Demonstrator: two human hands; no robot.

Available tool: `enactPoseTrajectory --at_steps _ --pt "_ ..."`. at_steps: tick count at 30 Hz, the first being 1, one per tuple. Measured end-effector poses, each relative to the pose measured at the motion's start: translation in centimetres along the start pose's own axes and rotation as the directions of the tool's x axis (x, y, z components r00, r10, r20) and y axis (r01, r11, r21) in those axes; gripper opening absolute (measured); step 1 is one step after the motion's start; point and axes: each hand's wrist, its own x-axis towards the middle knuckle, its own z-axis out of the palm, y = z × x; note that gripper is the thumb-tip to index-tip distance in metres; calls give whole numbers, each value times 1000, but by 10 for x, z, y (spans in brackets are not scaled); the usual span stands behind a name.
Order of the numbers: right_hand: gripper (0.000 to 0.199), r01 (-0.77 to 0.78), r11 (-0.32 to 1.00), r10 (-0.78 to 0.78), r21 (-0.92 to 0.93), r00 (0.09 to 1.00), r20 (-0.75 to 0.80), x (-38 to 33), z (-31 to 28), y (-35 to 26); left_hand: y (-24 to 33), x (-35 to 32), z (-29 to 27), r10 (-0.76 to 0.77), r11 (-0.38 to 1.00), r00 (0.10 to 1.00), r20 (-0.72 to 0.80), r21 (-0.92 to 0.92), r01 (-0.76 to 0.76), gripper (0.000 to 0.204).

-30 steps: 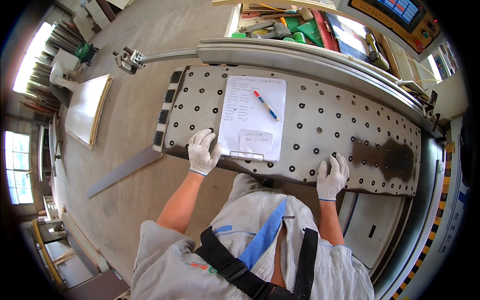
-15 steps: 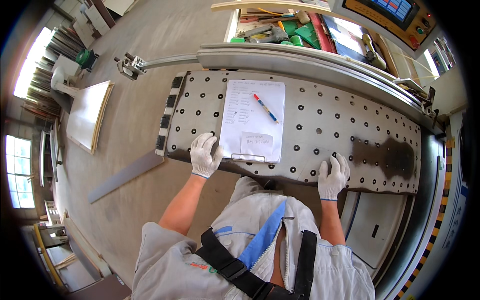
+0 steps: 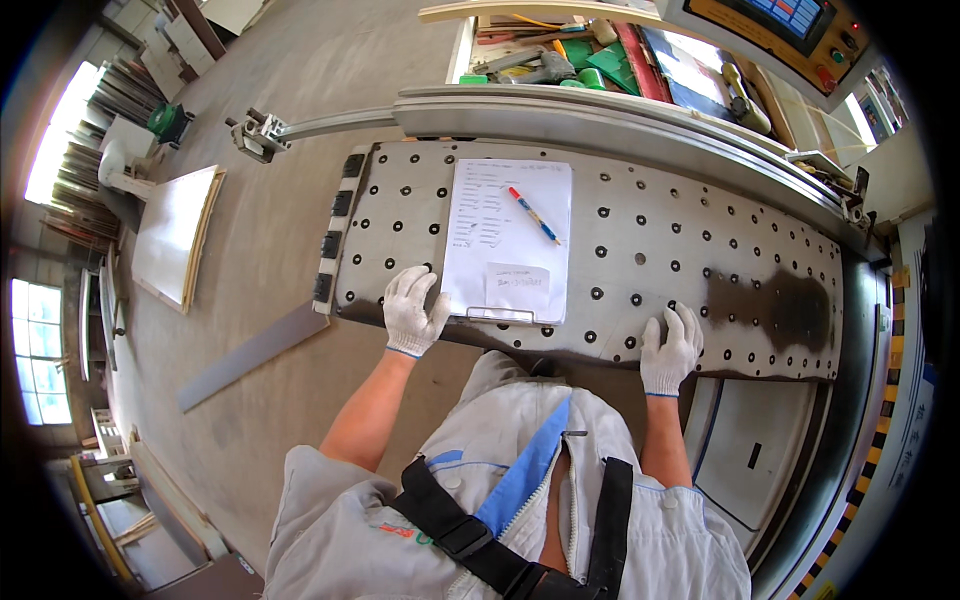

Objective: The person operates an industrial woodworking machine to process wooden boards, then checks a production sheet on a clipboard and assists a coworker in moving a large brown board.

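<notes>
Resting left hand (image 3: 413, 314) and right hand (image 3: 670, 350) almost unmoved along the black-dotted tabletop (image 3: 620, 270), with loosely parted, empty fingers (image 3: 407, 283), leaving pen (image 3: 534, 215) untouched on clipped papers (image 3: 500, 255).

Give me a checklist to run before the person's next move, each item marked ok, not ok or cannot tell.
1. Left hand empty: ok, gloved, at the near edge of the perforated table.
2. Right hand empty: ok, gloved, at the same edge, farther right.
3. Writing tool resting on the papers: ok, lying slantwise.
4. Small slip on the papers: ok, near the metal clip.
5. Left thumb clear of the papers: cannot tell, very close to their edge.
6. Table surface unmarked: not ok, dark patch at right.
</notes>
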Motion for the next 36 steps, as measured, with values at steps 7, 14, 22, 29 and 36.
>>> enactPoseTrajectory --at_steps 7,14,22,29,36 --pt "22 -13 1000 13 -2 994 -108 -2 3 -2 -2 6 -8 -37 998 997 61 -55 40 43" --pt "23 -108 994 104 -5 974 -202 7 -11 -21 37 56 -8 384 852 917 104 -422 -309 43" --pt "34 -614 789 553 2 709 -436 -121 -9 -111 44 104 63 871 491 357 338 -634 -597 60" --pt "41 -994 34 960 108 2 -281 -411 -4 -362 -1 102 77 851 519 413 324 -636 -571 55" --pt "50 -826 -456 753 331 -557 -350 -569 35 -613 32 10 -14 994 91 97 45 -829 -551 62"
